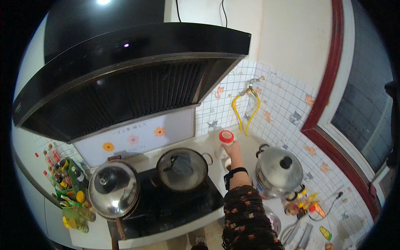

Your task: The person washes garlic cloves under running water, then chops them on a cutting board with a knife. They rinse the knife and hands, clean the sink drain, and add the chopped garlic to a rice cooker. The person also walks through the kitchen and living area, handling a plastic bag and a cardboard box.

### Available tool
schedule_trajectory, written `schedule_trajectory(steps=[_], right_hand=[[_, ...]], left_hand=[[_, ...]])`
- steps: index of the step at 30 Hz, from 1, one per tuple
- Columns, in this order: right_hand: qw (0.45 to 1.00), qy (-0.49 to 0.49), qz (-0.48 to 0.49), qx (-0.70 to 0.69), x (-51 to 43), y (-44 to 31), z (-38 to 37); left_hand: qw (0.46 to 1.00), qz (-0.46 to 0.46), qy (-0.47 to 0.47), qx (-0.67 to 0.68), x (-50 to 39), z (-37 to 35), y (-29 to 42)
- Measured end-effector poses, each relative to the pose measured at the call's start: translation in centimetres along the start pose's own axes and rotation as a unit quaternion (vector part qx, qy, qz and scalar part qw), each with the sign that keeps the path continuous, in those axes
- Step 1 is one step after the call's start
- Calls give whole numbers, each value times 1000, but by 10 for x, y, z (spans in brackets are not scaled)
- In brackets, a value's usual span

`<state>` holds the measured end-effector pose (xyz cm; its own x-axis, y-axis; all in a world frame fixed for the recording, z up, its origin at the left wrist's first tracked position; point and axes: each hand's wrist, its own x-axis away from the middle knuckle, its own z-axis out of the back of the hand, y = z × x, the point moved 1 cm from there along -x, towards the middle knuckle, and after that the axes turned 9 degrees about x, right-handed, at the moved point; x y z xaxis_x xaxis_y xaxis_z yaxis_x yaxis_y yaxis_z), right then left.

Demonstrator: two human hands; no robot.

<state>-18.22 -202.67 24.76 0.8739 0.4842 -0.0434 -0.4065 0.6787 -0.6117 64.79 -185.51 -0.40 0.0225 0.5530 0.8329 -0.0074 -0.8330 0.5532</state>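
Note:
My right hand (232,148), with a dark wristband and a dark patterned sleeve behind it, grips a clear jar with a red lid (226,136) near the back corner of the counter. A small cup (228,163) stands just below the jar, partly hidden by my wrist. To the left, a two-handled pan (182,169) rests on the black cooktop (175,204). Further left sits a wok with a domed metal lid (113,190). My left hand is out of view.
A lidded steel steamer pot (279,172) stands right of my forearm, with seasoning bottles (301,203) and a cleaver (304,236) below it. Bottles in a green rack (70,179) line the left side. A black range hood (131,87) hangs above. Yellow hoses (235,107) run down the corner.

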Motion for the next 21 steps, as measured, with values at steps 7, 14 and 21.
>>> schedule_trajectory(steps=[7, 14, 21], right_hand=[[986, 21, -26, 163, -67, -36, -33], [972, 21, 11, 233, -110, -27, -63], [960, 24, 41, 275, -112, -28, -66]], left_hand=[[999, -25, 24, 16, 2, -78, 81], [999, -30, 39, 21, 6, -106, 101], [999, -31, 39, 20, 11, -114, 92]])
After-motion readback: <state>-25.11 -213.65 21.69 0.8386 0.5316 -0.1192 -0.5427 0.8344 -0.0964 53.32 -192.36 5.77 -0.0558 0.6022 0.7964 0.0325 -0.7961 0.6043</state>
